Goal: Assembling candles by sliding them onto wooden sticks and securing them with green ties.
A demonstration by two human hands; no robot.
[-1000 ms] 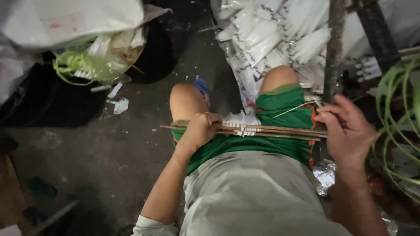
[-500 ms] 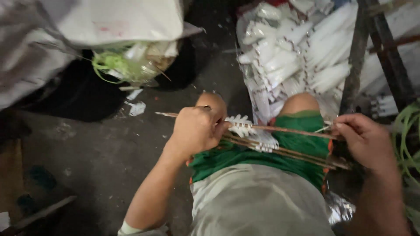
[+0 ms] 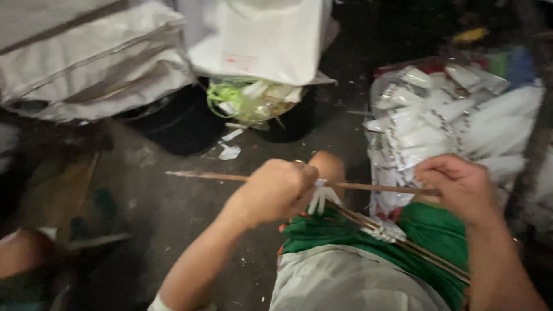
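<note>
A thin stick (image 3: 368, 187) is held level above the knees, gripped in the fisted left hand (image 3: 276, 193) and pinched at its other end by the right hand (image 3: 458, 187). A small white piece (image 3: 321, 197) hangs on the stick just beside the left fist. The stick is best kept taut and level between both hands, so that the piece can be slid without tilting. More sticks (image 3: 403, 239) with a white piece are laid across the lap on green cloth (image 3: 432, 236). A dark, littered floor (image 3: 173, 201) is seen below, with a heap of white packets (image 3: 443, 126) to the right and sacks (image 3: 86, 57) beyond.
</note>
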